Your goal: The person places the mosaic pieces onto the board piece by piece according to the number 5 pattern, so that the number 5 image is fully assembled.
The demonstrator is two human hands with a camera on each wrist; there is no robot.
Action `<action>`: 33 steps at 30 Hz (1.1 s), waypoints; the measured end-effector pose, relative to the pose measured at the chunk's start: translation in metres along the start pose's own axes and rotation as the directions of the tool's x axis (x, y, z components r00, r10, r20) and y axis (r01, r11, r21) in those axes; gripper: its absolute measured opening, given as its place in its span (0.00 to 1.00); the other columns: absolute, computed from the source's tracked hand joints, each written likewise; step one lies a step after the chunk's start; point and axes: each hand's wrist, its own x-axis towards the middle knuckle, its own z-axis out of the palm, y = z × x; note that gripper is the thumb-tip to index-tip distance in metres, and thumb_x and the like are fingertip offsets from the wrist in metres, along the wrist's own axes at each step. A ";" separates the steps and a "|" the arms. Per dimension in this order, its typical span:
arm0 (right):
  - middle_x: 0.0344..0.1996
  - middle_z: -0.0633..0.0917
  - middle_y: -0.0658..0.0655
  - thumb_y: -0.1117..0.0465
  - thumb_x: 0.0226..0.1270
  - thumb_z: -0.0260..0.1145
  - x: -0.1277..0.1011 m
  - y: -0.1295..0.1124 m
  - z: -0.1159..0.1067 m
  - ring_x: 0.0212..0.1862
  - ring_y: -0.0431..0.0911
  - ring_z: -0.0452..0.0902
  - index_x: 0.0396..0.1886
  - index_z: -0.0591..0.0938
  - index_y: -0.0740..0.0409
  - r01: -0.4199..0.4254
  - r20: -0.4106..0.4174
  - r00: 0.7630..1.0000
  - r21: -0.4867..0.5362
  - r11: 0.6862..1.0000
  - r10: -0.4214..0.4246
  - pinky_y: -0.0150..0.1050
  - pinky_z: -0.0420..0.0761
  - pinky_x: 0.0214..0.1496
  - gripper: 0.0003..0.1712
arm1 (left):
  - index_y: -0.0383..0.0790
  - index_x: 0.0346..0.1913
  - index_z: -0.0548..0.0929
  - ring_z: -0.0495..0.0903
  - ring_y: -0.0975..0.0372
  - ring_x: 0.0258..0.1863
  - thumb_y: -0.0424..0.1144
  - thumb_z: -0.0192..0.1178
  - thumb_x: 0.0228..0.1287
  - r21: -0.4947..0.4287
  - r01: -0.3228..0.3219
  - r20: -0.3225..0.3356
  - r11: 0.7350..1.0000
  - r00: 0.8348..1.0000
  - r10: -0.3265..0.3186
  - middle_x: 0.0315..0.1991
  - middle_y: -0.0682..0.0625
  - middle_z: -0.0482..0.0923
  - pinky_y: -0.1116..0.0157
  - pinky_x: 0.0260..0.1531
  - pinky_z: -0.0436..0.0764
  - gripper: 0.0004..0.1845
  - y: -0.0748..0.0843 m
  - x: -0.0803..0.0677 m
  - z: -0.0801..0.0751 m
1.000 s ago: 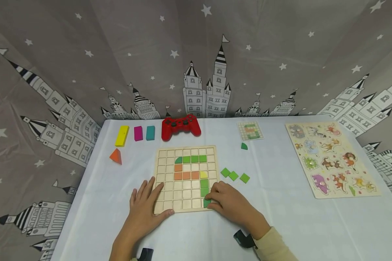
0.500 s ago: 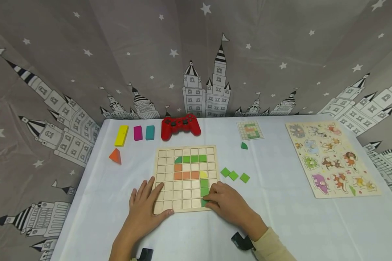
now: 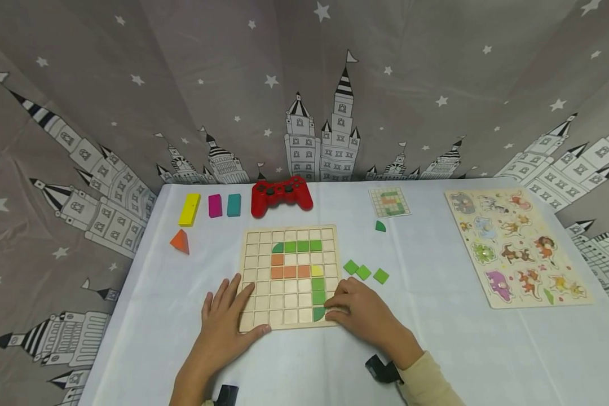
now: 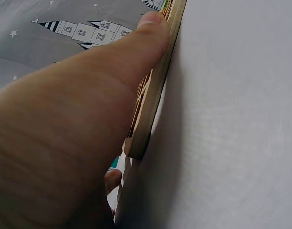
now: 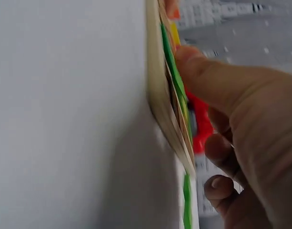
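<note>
A wooden grid board [image 3: 264, 305] lies on the white cloth, with green, orange and yellow tiles in some cells. My left hand [image 3: 222, 330] rests spread over its lower left corner; in the left wrist view the thumb [image 4: 150, 36] lies along the front edge. My right hand [image 3: 365, 316] is at the lower right corner, fingers bent, with fingertips just right of a dark green quarter-circle tile [image 3: 318, 314]. That tile sits in a cell below two green square tiles [image 3: 318, 297]. In the right wrist view the thumb [image 5: 203, 69] is close over the green tiles.
Several loose green squares [image 3: 363, 272] lie right of the board, a green quarter-circle [image 3: 380, 226] and pattern card [image 3: 389, 203] beyond. A red game controller [image 3: 282, 197], coloured blocks [image 3: 189, 210] and an orange wedge [image 3: 180, 242] lie behind and left. An animal puzzle [image 3: 517, 248] is far right.
My right fingers have pulled slightly right off the quarter-circle tile, which now shows nearly whole in its cell. The left hand has stayed in place.
</note>
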 end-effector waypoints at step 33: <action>0.35 0.80 0.47 0.55 0.63 0.75 -0.023 0.068 -0.047 0.40 0.43 0.73 0.47 0.86 0.53 -0.375 -0.094 0.926 -0.109 0.921 0.366 0.46 0.79 0.48 0.15 | 0.49 0.78 0.66 0.44 0.42 0.81 0.70 0.69 0.51 0.015 -0.012 -0.010 1.000 1.000 0.012 0.82 0.40 0.50 0.33 0.75 0.41 0.53 -0.001 0.000 0.000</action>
